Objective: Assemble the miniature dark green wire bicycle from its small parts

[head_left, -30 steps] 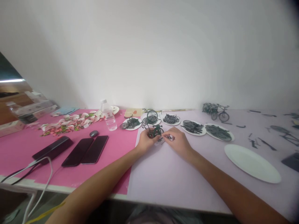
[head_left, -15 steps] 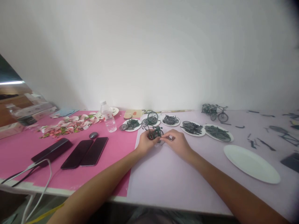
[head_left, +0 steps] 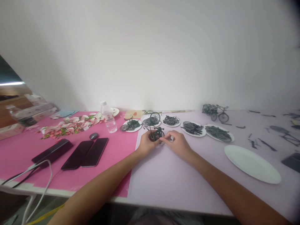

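A small dark green model bicycle [head_left: 156,134] is between my hands, just above the pale part of the table. My left hand [head_left: 147,142] is closed around its lower left side, with the thumb along the bottom. The thumb and forefinger of my right hand [head_left: 175,140] pinch at the right side of the bicycle's wheel. Whether a tiny part sits in that pinch is too small to tell. Just beyond the hands stands a plate of wheels [head_left: 152,120], and another plate [head_left: 172,121] holds grey parts.
Plates of dark parts [head_left: 193,128] line the back, with assembled model bicycles [head_left: 219,114] at the wall. A white oval plate [head_left: 253,164] lies at right near scattered pieces [head_left: 267,144]. On the pink cover are two phones [head_left: 85,153], a water bottle [head_left: 108,118] and petals [head_left: 70,125].
The model bicycle has tilted slightly in my fingers. My right hand has shifted very little and stays against the bicycle's right side. The things on the table look unmoved.
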Demonstrator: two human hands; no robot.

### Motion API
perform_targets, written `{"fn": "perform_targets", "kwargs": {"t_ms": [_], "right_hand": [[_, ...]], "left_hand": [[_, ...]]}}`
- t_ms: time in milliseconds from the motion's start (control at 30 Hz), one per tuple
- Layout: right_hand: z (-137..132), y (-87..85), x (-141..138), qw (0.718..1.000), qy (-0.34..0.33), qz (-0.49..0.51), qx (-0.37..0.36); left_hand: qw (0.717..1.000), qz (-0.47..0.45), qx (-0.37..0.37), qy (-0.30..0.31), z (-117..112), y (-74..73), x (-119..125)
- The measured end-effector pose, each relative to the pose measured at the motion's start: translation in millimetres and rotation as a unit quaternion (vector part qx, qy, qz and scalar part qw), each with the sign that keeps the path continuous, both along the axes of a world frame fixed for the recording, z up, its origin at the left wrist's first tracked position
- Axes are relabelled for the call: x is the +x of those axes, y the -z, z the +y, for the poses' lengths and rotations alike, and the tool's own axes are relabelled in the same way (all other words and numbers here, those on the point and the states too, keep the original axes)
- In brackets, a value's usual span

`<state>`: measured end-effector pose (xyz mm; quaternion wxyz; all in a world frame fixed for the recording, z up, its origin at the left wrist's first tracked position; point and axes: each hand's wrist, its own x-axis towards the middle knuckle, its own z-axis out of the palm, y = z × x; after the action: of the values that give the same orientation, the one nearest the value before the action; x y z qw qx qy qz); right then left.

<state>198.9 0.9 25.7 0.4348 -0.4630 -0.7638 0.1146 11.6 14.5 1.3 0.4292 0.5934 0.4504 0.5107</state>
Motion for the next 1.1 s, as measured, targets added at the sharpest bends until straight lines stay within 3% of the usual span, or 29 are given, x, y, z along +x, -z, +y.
{"fn": "perform_targets", "kwargs": {"t_ms": [1100], "right_hand": [[-6.5, -2.1, -1.6, 0.996, 0.022, -0.044, -0.07]], "left_hand": [[0.998, 0.033, 0.045, 0.002, -0.4, 3.1, -0.1]]}}
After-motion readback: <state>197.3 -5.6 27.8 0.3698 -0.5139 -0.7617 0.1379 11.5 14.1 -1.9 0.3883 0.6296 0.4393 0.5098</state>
